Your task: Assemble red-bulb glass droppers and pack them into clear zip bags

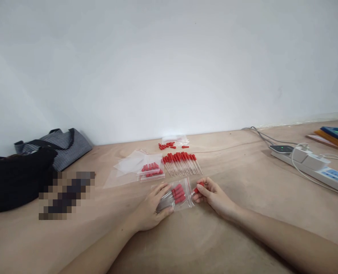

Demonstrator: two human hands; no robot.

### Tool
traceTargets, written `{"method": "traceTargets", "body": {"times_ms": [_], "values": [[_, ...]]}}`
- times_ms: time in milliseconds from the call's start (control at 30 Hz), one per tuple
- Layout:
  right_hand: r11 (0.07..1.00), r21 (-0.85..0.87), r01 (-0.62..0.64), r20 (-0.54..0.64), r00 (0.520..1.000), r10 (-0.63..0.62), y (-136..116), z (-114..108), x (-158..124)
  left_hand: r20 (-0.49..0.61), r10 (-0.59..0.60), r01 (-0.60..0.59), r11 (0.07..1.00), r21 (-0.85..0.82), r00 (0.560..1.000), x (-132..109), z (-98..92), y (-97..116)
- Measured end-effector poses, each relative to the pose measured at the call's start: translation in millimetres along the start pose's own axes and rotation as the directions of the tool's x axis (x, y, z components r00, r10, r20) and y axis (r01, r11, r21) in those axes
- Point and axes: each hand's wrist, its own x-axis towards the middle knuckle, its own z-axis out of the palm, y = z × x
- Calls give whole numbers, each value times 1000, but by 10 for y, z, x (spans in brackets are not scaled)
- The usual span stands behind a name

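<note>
A clear zip bag [188,203] lies on the table with several red-bulbed droppers [179,193] inside. My left hand [151,207] holds the bag at its left end, thumb and fingers on either side. In my right hand [211,198], thumb and fingers pinch one more dropper [197,187] by its red bulb. Its tip points left at the bag's zip end; whether it is inside the opening I cannot tell. Just beyond is a row of droppers [183,161] with slim clear stems. Filled zip bags [152,173] are stacked left of that row.
Flat bags [128,164] lie at the left of the stack. Loose red bulbs [166,145] sit by a clear bag [176,139] near the wall. A power strip [323,171] with cables is at right, a dark bag [17,179] and striped bag [71,146] at left.
</note>
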Motion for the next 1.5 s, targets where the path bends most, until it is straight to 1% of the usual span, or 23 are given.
{"method": "traceTargets", "body": {"times_ms": [67,133,267,433,500,567,633,700,767,833,867,900,933,1000,1033,1133,1167,1200,1233,1333,1367,1433,1500], "values": [[999,-47,-27,47,998,29,-22,-20,5,0,4,-4,1000,6,1000,0,8,-12],[996,-86,-30,64,997,36,-48,-48,25,5,8,-8,1000,7,1000,2,10,-17],[995,-97,-16,16,1000,17,-92,-81,67,23,1,-1,1000,9,1000,7,-5,8],[992,-124,24,-30,999,-28,-70,-42,25,24,-6,5,1000,9,1000,8,-9,24],[982,-185,28,24,999,-24,-39,-21,-3,12,3,-3,1000,10,1000,8,-3,10],[958,-285,12,145,989,31,-16,-12,-16,6,17,-17,1000,12,1000,8,1,-4],[925,-379,2,259,960,104,-18,-23,-8,7,25,-25,999,20,1000,8,4,-14],[900,-436,11,357,920,162,-56,-56,19,9,28,-28,999,31,1000,8,6,-20],[887,-461,36,481,850,216,-123,-106,57,1,34,-34,999,40,999,9,10,-29],[883,-465,54,596,757,268,-192,-159,101,-6,43,-43,998,41,999,13,14,-43],[884,-464,52,629,722,288,-216,-179,125,-6,47,-47,998,40,999,16,15,-50],[885,-463,44,642,705,301,-230,-191,150,-5,52,-52,998,38,999,18,14,-57],[885,-465,33,639,704,309,-231,-195,174,-4,58,-58,998,34,998,21,12,-62],[882,-470,15,600,738,307,-199,-176,217,-5,66,-66,998,26,998,24,5,-64],[881,-473,11,568,768,295,-170,-157,234,-6,66,-66,998,24,998,24,2,-62],[880,-476,11,423,880,218,-79,-95,253,-7,61,-60,998,33,998,21,-4,-49],[881,-472,17,386,903,189,-57,-82,250,-9,60,-60,997,38,998,19,-3,-44],[883,-469,26,371,913,170,-43,-75,245,-11,59,-59,997,42,998,18,-2,-41],[883,-468,35,381,910,166,-36,-73,239,-11,58,-57,997,45,998,16,1,-39],[876,-479,50,468,859,207,-37,-82,231,0,43,-43,998,53,999,16,10,-36],[873,-485,51,478,851,216,-36,-81,233,4,42,-42,998,55,999,16,12,-36],[871,-488,63,457,868,194,-24,-65,240,5,52,-52,997,55,999,19,13,-36],[870,-485,91,398,909,127,-1,-34,244,0,64,-63,997,47,998,20,13,-34]]}}
